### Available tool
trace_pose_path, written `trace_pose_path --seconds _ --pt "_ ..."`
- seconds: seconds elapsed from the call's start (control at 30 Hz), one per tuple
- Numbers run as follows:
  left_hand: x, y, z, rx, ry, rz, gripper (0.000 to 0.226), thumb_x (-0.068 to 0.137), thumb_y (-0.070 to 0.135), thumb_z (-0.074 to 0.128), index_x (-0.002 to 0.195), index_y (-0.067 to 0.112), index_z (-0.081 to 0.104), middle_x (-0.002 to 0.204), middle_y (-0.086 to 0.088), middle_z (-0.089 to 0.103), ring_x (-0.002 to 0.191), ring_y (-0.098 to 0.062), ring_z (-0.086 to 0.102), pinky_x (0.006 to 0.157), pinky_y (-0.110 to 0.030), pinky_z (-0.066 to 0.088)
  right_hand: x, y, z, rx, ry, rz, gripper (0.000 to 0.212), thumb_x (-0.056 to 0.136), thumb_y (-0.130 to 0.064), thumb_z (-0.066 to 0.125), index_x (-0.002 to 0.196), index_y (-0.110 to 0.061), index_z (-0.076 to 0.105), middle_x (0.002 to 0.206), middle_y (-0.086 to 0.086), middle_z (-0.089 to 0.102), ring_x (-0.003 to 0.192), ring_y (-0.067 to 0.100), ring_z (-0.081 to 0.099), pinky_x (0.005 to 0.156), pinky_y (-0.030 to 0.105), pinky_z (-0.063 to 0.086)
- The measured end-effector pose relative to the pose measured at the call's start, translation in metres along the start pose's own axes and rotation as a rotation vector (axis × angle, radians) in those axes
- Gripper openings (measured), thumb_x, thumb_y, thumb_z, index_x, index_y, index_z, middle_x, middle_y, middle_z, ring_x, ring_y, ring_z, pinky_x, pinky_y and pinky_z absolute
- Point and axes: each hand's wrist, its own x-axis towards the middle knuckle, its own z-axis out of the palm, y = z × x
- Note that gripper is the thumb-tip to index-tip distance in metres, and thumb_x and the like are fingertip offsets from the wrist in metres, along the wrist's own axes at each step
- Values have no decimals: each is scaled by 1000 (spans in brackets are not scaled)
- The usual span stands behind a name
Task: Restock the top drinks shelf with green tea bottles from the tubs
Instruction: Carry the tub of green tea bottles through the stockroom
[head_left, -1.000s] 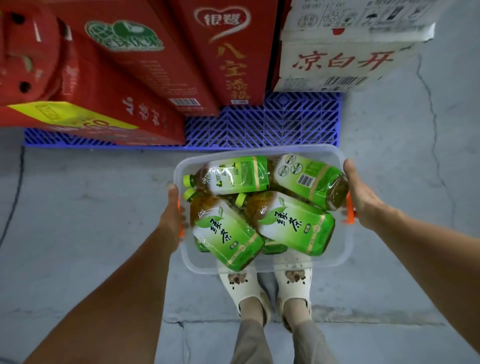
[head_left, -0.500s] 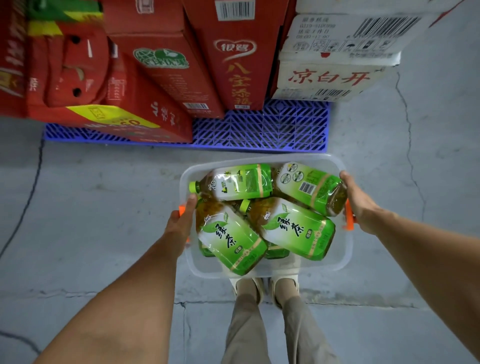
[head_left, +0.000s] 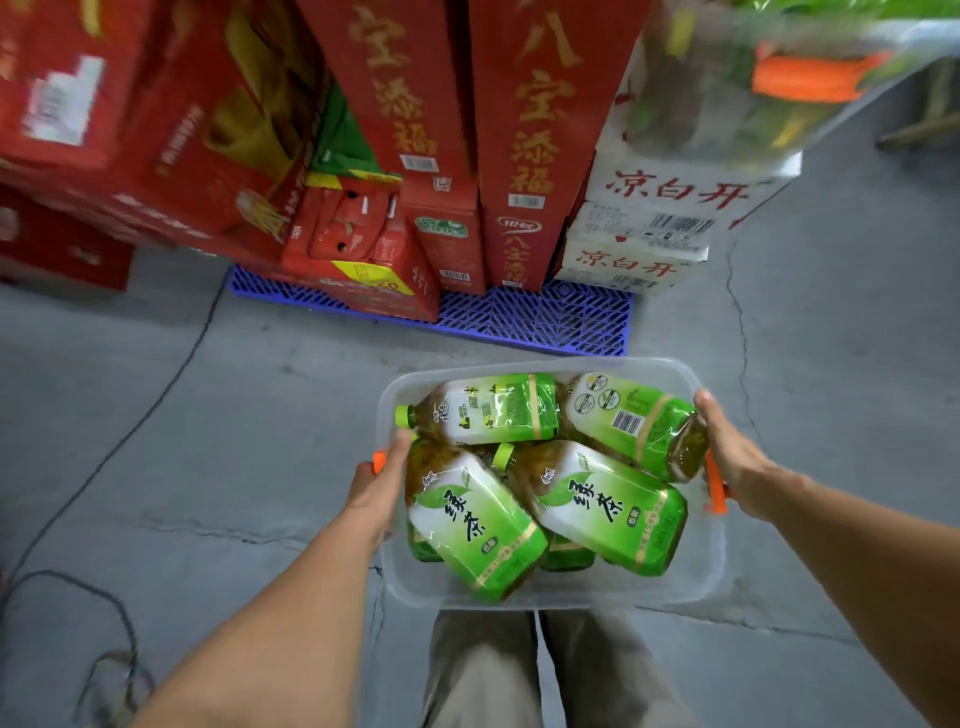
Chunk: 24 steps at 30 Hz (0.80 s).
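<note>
A clear plastic tub (head_left: 698, 577) with orange side handles hangs in front of my legs, above the floor. It holds several green tea bottles (head_left: 605, 506) lying on their sides, with green labels and green caps. My left hand (head_left: 376, 491) grips the tub's left handle, thumb over the rim. My right hand (head_left: 732, 454) grips the right handle the same way. A second clear tub (head_left: 737, 78) with an orange handle sits blurred at the top right, on white cartons.
Tall red drink cartons (head_left: 524, 140) and white cartons (head_left: 649, 249) stand stacked on a blue plastic pallet (head_left: 545, 317) straight ahead. A black cable (head_left: 104, 457) trails across the cracked grey concrete floor on the left.
The tub has come up and closer to me with both hands on its handles. My view has tilted upward, bringing more of the carton stack and the second tub into sight.
</note>
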Motion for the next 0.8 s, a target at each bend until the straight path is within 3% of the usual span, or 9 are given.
trace_pose_path --seconds 0.1,0.2,0.33,0.4,0.47,0.53,0.63,0.73,0.8 --pt "-36 -18 -19 -70 0 -6 89 86 80 39 149 18 33 148 -16 42 132 -40 45 107 -57 44 -35 -6 -11 -46 4 -36 96 85 -83 19 133 -8 57 129 25 56 108 41 56 93 53 44" --pt "-72 -44 -33 -137 58 -13 91 85 82 39 152 21 32 152 -11 39 132 -36 45 105 -56 45 -69 -17 -16 -92 -5 -115 89 89 -79 20 122 -7 60 109 21 60 88 34 58 86 47 45" --pt "-115 -84 -43 -270 142 -27 89 85 82 41 145 16 40 130 -7 49 111 -29 49 95 -46 50 -107 -30 -15 -181 -17 -196 86 89 -79 22 117 -7 61 103 22 62 80 33 58 77 43 48" --pt "-136 -106 -48 -341 189 -44 89 83 84 42 138 14 47 119 -7 55 103 -28 54 86 -39 48 -122 -34 -12 -244 -37 -244 85 90 -78 23 114 -5 60 86 17 57 69 28 52 64 35 43" --pt "-156 -129 -53 -404 223 -61 90 80 87 42 131 14 52 122 -15 61 101 -30 58 81 -37 48 -139 -41 -5 -307 -66 -281 80 91 -77 23 104 -6 58 75 13 51 63 25 49 58 31 38" --pt "-178 -156 -56 -462 253 -90 91 75 92 41 122 15 56 120 -19 63 100 -32 60 86 -42 53 -156 -47 4 -396 -87 -324 80 89 -79 24 95 -7 57 73 13 49 62 24 49 58 31 38" --pt "-210 -198 -57 -569 305 -145 96 71 96 40 117 14 60 116 -19 65 102 -37 63 85 -43 56 -181 -55 27 -522 -102 -379 86 86 -82 29 109 -4 61 81 17 55 65 26 52 60 31 41" --pt "-237 -247 -52 -716 367 -216 88 80 87 44 122 10 55 123 -21 60 109 -38 60 89 -43 53 -198 -62 62 -661 -155 -424 113 57 -100 36 114 -7 65 106 20 66 84 34 66 83 45 54" --pt "-252 -281 -45 -825 372 -250 99 69 95 42 119 11 55 124 -23 61 114 -42 62 99 -52 51 -187 -66 91 -730 -178 -497 117 49 -102 42 113 -8 66 112 22 67 94 39 67 93 54 52"
